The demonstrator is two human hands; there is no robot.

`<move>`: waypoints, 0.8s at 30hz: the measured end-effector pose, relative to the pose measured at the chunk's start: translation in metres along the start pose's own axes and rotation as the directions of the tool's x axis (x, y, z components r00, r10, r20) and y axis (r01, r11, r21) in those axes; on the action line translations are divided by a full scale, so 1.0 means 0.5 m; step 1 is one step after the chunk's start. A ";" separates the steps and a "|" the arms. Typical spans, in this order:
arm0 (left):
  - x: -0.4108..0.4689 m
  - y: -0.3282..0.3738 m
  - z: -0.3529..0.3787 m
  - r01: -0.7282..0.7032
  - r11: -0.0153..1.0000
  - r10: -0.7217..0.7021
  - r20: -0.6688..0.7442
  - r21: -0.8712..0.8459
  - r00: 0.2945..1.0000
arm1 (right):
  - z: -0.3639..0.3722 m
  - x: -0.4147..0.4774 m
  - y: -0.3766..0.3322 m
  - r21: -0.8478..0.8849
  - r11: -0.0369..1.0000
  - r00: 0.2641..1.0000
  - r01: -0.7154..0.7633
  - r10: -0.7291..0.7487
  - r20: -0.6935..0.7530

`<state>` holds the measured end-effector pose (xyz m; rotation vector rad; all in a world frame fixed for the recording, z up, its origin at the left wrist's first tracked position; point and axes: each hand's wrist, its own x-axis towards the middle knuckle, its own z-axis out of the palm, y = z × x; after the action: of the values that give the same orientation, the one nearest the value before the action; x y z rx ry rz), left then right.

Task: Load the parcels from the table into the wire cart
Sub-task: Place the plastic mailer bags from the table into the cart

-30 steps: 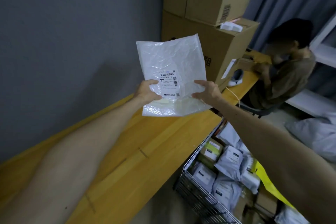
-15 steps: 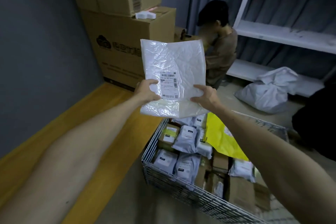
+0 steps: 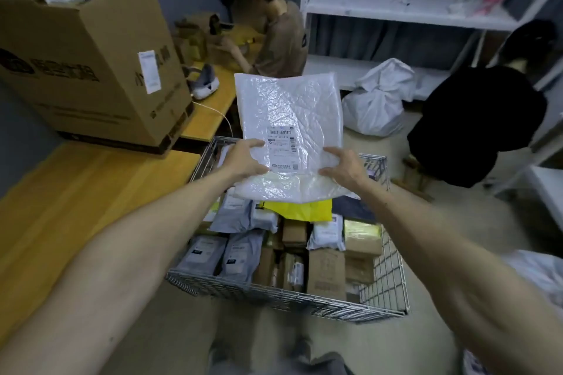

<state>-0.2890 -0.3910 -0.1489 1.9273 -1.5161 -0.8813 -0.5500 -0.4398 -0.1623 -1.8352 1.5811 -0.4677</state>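
Left arm (image 3: 122,253): bare, enters from the lower left corner, stretched forward, elbow nearly straight.
Left hand (image 3: 243,161): back toward the camera, thumb laid on the near face of a white parcel (image 3: 289,106), gripping its lower left edge; fingers hidden behind.
Right arm (image 3: 441,246): bare, enters from the right edge, stretched forward and inward.
Right hand (image 3: 344,166): grips the parcel's lower right edge, thumb on the near face, fingers out of sight behind.
Both hands: roughly level, one at each side of the parcel, wrists straight.
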 end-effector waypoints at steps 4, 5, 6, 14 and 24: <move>0.022 0.021 0.084 -0.015 0.999 0.012 0.085 0.034 0.996 | -0.012 -0.027 0.088 0.022 0.997 0.997 -0.078 0.078 -0.001; 0.027 0.024 0.104 -0.017 0.999 0.013 0.102 0.038 0.995 | -0.012 -0.034 0.107 0.024 0.994 0.995 -0.103 0.103 -0.008; 0.031 0.027 0.123 -0.019 0.999 0.014 0.123 0.040 0.992 | -0.012 -0.041 0.125 0.027 0.991 0.991 -0.130 0.130 -0.010; 0.047 -0.015 0.287 -0.017 0.997 -0.002 0.245 0.074 0.970 | 0.027 -0.097 0.254 0.054 0.956 0.956 -0.290 0.291 -0.029; 0.033 -0.161 0.515 0.065 0.990 -0.112 0.423 0.124 0.899 | 0.183 -0.141 0.474 0.018 0.872 0.870 -0.490 0.487 0.075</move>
<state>-0.4320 -0.3913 -0.3780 1.9782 -1.7609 -1.3637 -0.6779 -0.3605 -0.3786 -1.3316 1.8919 -0.1932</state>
